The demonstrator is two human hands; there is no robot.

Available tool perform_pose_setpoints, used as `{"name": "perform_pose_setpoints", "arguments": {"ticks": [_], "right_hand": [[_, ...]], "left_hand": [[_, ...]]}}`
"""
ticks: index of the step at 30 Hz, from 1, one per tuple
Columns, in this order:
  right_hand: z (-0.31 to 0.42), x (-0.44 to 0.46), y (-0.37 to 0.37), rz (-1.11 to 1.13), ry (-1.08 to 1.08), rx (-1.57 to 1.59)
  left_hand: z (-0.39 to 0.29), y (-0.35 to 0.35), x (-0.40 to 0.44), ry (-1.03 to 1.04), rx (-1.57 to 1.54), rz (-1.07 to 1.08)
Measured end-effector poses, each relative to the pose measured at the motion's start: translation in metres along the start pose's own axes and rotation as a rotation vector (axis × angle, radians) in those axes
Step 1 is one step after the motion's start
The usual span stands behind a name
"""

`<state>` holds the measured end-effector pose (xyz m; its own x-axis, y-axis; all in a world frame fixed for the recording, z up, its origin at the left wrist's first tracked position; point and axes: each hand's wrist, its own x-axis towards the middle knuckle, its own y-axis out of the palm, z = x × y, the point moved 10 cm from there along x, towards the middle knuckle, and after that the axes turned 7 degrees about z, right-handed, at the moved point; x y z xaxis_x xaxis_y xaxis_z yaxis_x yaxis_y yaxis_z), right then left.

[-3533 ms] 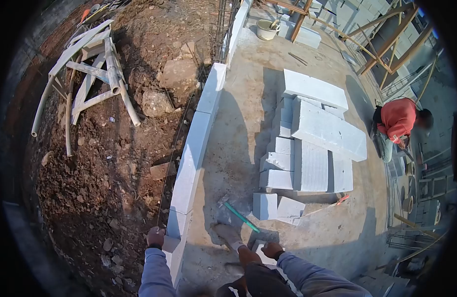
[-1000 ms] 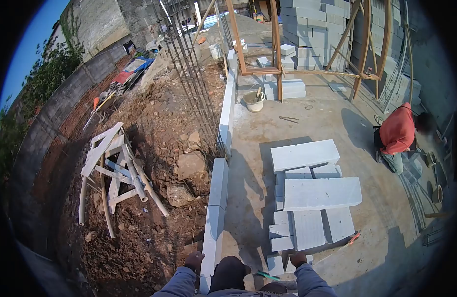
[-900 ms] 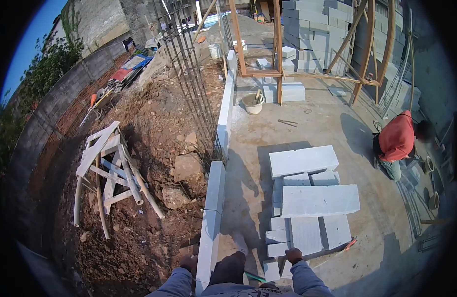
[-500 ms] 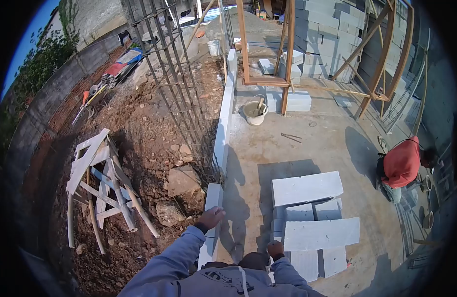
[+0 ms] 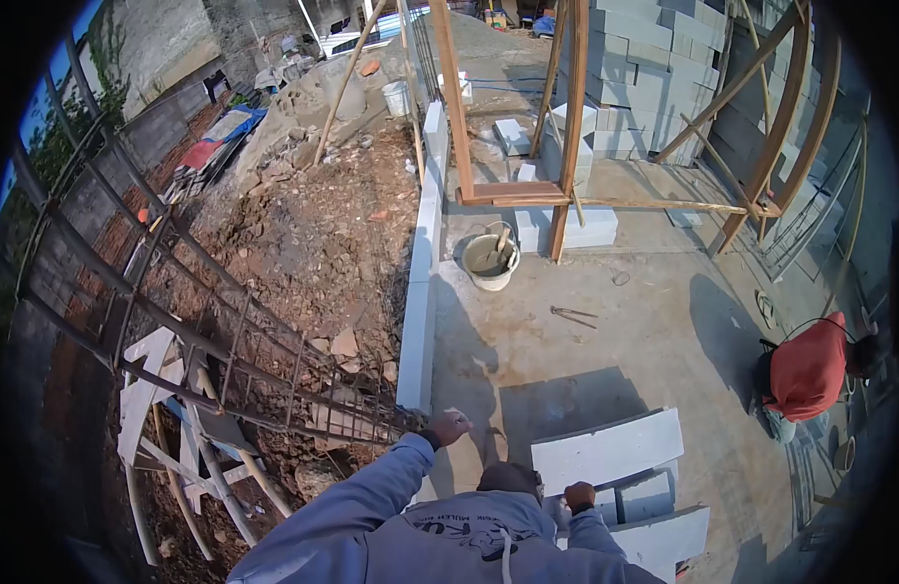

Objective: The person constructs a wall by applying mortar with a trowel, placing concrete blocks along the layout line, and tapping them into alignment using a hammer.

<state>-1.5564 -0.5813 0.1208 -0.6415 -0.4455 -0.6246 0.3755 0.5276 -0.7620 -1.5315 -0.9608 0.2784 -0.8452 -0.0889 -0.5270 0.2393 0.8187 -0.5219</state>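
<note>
My left hand (image 5: 450,427) is out in front of me with its fingers curled in, and I see nothing in it. It is over the floor near the end of a low wall of pale blocks (image 5: 417,341). A loose fist is what my right hand (image 5: 579,496) makes, close to a stack of light blocks (image 5: 605,450); no held thing shows. On the floor ahead, a white bucket (image 5: 491,263) holds grey mortar and a tool with a handle. A pair of pincers (image 5: 573,316) lies to the right of the bucket.
A rebar column cage (image 5: 177,336) slants across the left, over rough soil and a wooden trestle (image 5: 152,399). Timber frames (image 5: 566,127) with braces stand ahead, before piled blocks (image 5: 639,78). A person in a red shirt (image 5: 807,368) crouches at right.
My view has moved forward and tilted. The bucket appears nearer, the rebar cage has swung to the left, and the block stack sits lower. Both hands remain curled.
</note>
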Motion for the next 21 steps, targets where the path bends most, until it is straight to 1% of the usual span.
{"name": "perform_pose_setpoints", "arguments": {"ticks": [1,2,3,4,5,6,8,10,11,13,14,15,17,18,19,21], "right_hand": [[-0.012,0.022,-0.018,-0.024,-0.038,0.053],[-0.031,0.050,-0.036,-0.053,-0.022,0.165],[-0.045,0.074,-0.069,-0.148,0.004,0.088],[-0.061,0.103,-0.094,-0.201,0.039,0.087],[-0.077,0.128,-0.123,-0.258,0.047,0.188],[-0.096,0.172,-0.128,-0.478,0.097,0.262],[-0.142,0.210,-0.177,-0.397,0.362,1.047],[-0.143,0.237,-0.272,-0.536,0.145,1.142],[-0.140,0.240,-0.306,-0.597,0.041,1.186],[-0.139,0.251,-0.348,-0.444,0.111,1.502],[-0.136,0.262,-0.361,-0.365,0.150,1.655],[-0.137,0.283,-0.369,-0.333,0.173,1.700],[-0.133,0.305,-0.352,-0.217,0.242,1.785],[-0.135,0.315,-0.366,-0.247,0.190,1.758],[-0.144,0.331,-0.382,-0.340,0.138,1.660],[-0.154,0.347,-0.400,-0.484,0.041,1.448]], "left_hand": [[-0.003,-0.027,0.018,-0.012,0.026,-0.030],[-0.009,-0.064,0.038,-0.020,-0.005,-0.140],[-0.014,-0.096,0.055,-0.030,-0.044,-0.251],[-0.017,-0.119,0.070,-0.039,-0.086,-0.294],[-0.019,-0.143,0.084,-0.045,-0.123,-0.337],[-0.020,-0.164,0.098,-0.048,-0.156,-0.386],[-0.010,-0.172,0.132,-0.097,-0.130,-0.306],[-0.002,-0.177,0.160,-0.180,-0.109,-0.185],[0.003,-0.178,0.173,-0.196,-0.090,-0.171],[0.013,-0.185,0.218,-0.201,-0.054,-0.155],[0.019,-0.186,0.243,-0.176,-0.125,-0.108],[0.011,-0.206,0.266,-0.149,-0.103,-0.111],[0.000,-0.224,0.292,-0.133,-0.075,-0.089],[-0.010,-0.237,0.306,-0.196,-0.128,-0.029],[-0.022,-0.260,0.330,-0.173,-0.066,-0.039],[-0.038,-0.283,0.360,-0.150,0.039,-0.046]]}}
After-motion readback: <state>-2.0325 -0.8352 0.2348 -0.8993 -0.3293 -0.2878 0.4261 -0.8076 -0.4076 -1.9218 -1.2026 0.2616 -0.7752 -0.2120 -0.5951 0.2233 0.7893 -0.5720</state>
